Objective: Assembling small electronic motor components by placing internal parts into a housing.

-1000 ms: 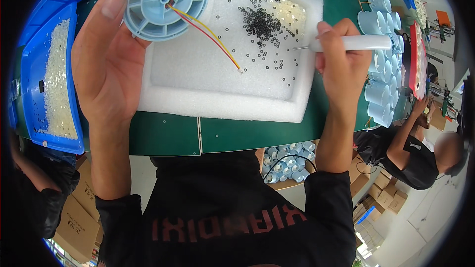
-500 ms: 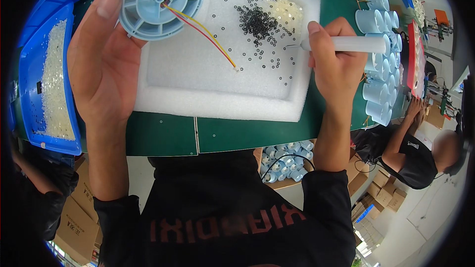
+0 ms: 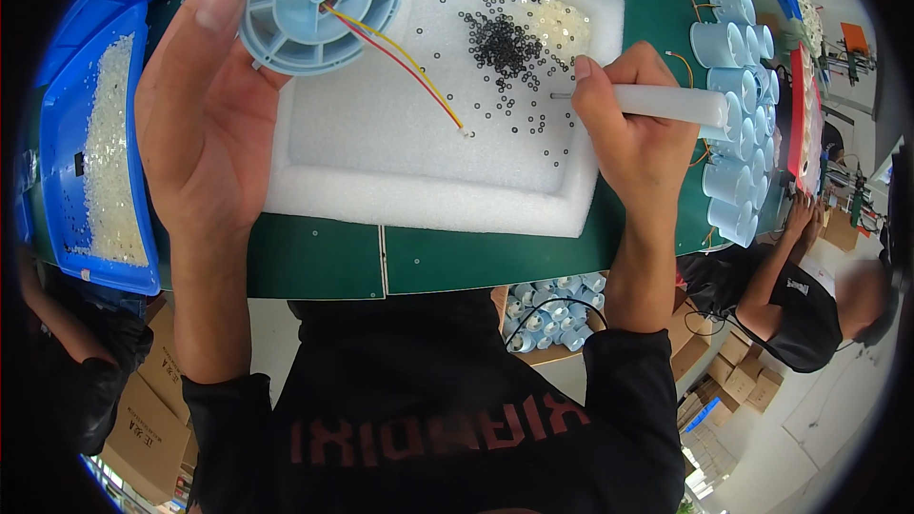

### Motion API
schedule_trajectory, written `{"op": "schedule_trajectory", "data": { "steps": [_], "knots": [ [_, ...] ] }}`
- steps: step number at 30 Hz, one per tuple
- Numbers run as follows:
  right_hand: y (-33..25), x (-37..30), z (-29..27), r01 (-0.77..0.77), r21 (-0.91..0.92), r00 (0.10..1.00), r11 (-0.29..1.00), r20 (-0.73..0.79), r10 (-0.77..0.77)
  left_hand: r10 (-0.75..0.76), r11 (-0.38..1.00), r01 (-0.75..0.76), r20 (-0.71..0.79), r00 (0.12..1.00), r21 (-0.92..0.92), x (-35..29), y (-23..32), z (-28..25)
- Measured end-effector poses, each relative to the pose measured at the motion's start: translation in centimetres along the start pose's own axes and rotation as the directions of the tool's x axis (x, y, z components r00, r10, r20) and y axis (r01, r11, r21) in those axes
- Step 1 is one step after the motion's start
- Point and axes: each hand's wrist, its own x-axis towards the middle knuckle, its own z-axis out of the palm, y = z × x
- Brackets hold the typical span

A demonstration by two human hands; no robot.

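My left hand (image 3: pixel 205 124) grips a round light-blue plastic housing (image 3: pixel 286 46) by its left side, its ribbed hollow face with a central hub toward me. From beside the hub a red and yellow wire pair (image 3: pixel 416 67) hangs down, ending in a small white connector. In my right hand (image 3: pixel 636 128) is a white pen-shaped tool (image 3: pixel 671 105), its thin metal tip pointing left above a white foam tray (image 3: pixel 419 207). Many small black rings (image 3: pixel 505 46) lie heaped and scattered in the tray. Next to them sits a patch of pale translucent washers (image 3: pixel 562 27).
Light-blue cup-shaped housings (image 3: pixel 728 138) with wires stand in rows at the right. At the left is a blue bin (image 3: pixel 148 238) of small translucent pieces (image 3: pixel 109 162). A box of blue parts (image 3: pixel 552 319) stands below the green table (image 3: pixel 476 262). Other people sit at both sides.
The housing in my left hand has shifted slightly right. My right hand has moved a little left and down with the tool, whose tip now lies nearer the black rings.
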Motion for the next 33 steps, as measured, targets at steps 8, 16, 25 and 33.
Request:
{"op": "schedule_trajectory", "data": {
  "steps": [8,16,25,33],
  "knots": [
    [-0.3,0.5,-0.8,-0.247,0.279,0.968,0.928,0.029,0.249,-0.023,0.988,0.004,-0.118,0.993,-0.154,0.6,0.0,1.6],
    [-0.8,-0.1,-2.3,-0.341,0.703,0.930,0.625,0.153,0.335,-0.120,0.990,0.104,-0.194,0.974,-0.092,-0.4,1.2,3.6],
    [-3.1,-1.9,-1.0,-0.034,0.799,0.999,0.600,0.033,0.013,-0.225,0.974,0.217,-0.139,0.964,-0.071,-1.1,2.1,5.8],
    [-2.8,-1.6,-0.1,0.252,0.462,0.968,0.850,-0.109,-0.228,-0.248,0.968,0.242,-0.121,0.961,-0.068,-0.9,2.0,5.8]
  ]
}}
